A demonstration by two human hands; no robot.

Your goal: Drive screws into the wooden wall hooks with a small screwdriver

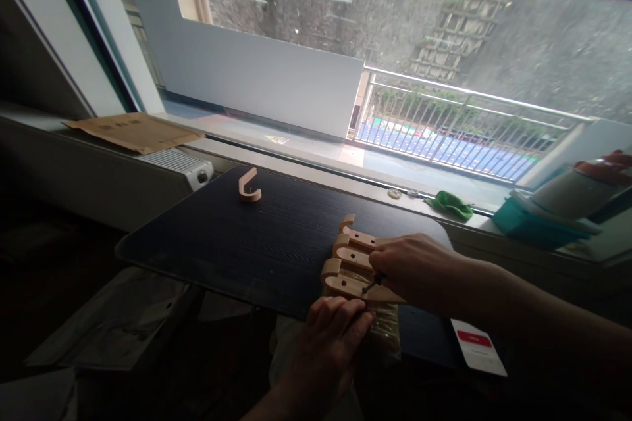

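Right hand (419,270) reaches in from the right, its fingers pinched together on a small dark piece (370,284), thin like a screw, though it is too small to tell for sure. That piece's tip sits against the nearest of the wooden hooks (351,256), which lie side by side in a short row at the near right edge of the dark tabletop (222,243). Left hand (328,335) comes up from below, fingers curled and clamped on the near end of the row, over a clear plastic packet (388,335) that lies under the hooks and hangs past the edge. A single wooden hook (249,187) lies well apart, toward the far left of the tabletop. A white card (478,345) with a red label lies near the right forearm. On the window sill beyond lie a green cloth (451,205) and a flat cardboard sheet (133,131).
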